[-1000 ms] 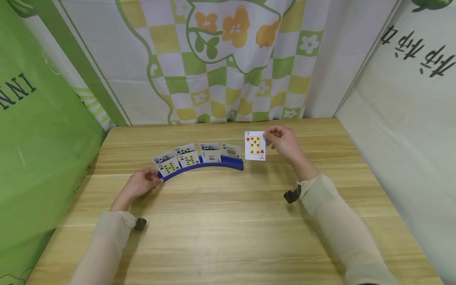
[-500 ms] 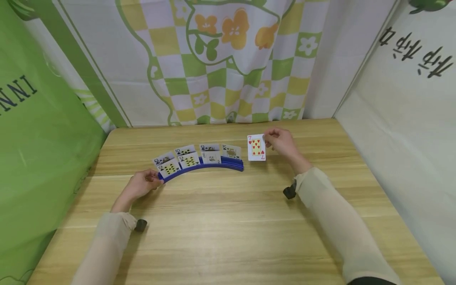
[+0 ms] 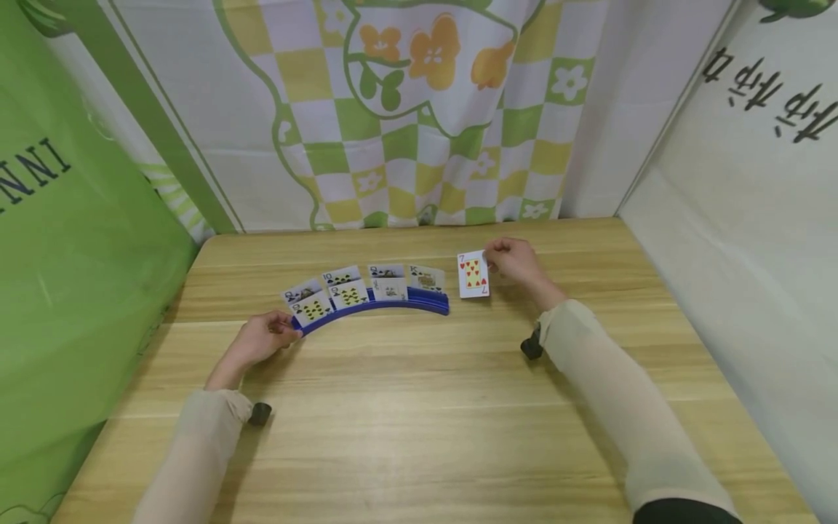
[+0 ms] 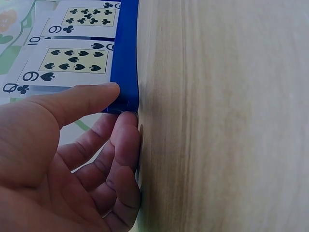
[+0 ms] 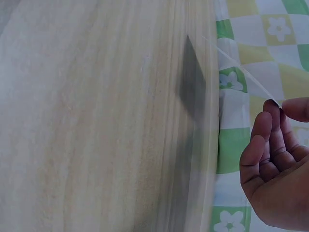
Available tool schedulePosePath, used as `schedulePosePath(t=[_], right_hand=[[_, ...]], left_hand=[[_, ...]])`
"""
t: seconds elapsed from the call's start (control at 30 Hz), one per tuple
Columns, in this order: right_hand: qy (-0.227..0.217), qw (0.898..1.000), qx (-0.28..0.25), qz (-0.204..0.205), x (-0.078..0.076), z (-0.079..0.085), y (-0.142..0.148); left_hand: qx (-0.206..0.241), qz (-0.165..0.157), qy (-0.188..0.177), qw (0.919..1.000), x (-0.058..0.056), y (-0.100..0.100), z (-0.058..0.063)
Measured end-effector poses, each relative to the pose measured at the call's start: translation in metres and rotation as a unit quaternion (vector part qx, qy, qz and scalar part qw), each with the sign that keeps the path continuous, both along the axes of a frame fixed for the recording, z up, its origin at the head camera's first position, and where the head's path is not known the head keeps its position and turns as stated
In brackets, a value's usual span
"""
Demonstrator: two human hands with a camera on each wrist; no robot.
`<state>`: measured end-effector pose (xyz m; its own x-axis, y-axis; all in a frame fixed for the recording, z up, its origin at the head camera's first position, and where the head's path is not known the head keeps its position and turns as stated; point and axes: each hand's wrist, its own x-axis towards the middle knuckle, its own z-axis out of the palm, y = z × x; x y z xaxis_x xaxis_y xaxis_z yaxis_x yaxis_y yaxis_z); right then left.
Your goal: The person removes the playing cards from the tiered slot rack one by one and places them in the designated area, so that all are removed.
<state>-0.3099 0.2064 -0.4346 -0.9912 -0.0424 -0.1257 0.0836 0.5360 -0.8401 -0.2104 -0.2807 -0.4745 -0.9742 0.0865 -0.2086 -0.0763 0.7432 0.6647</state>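
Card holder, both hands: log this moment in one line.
left hand: holding end of blue card holder; right hand: pinching seven of hearts, apart from holder; more cards: standing in holder

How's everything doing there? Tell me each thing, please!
Blue card holder: on the table, holding cards
Cards in the holder: standing in two rows
King: standing, no card in front
Seven of hearts: held beside the holder, face showing
Left hand: pinches the holder's end
Right hand: pinches the seven
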Motion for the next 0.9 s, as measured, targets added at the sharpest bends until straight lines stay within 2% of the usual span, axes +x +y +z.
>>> schedulePosePath(t=[0.4, 0.73, 0.9], right_hand=[[-0.024, 1.000, 0.015, 0.001, -0.007, -0.006, 0.001], [-0.034, 0.993, 0.109, 0.005, -0.014, -0.013, 0.005], [-0.042, 0.990, 0.131, 0.008, -0.017, -0.017, 0.007]], left_hand=[[0.006, 0.001, -0.007, 1.0000, 0.000, -0.001, -0.001], [0.007, 0.005, -0.010, 0.9999, 0.000, -0.001, -0.002], [0.007, 0.006, -0.011, 0.9999, 0.000, -0.001, -0.003]])
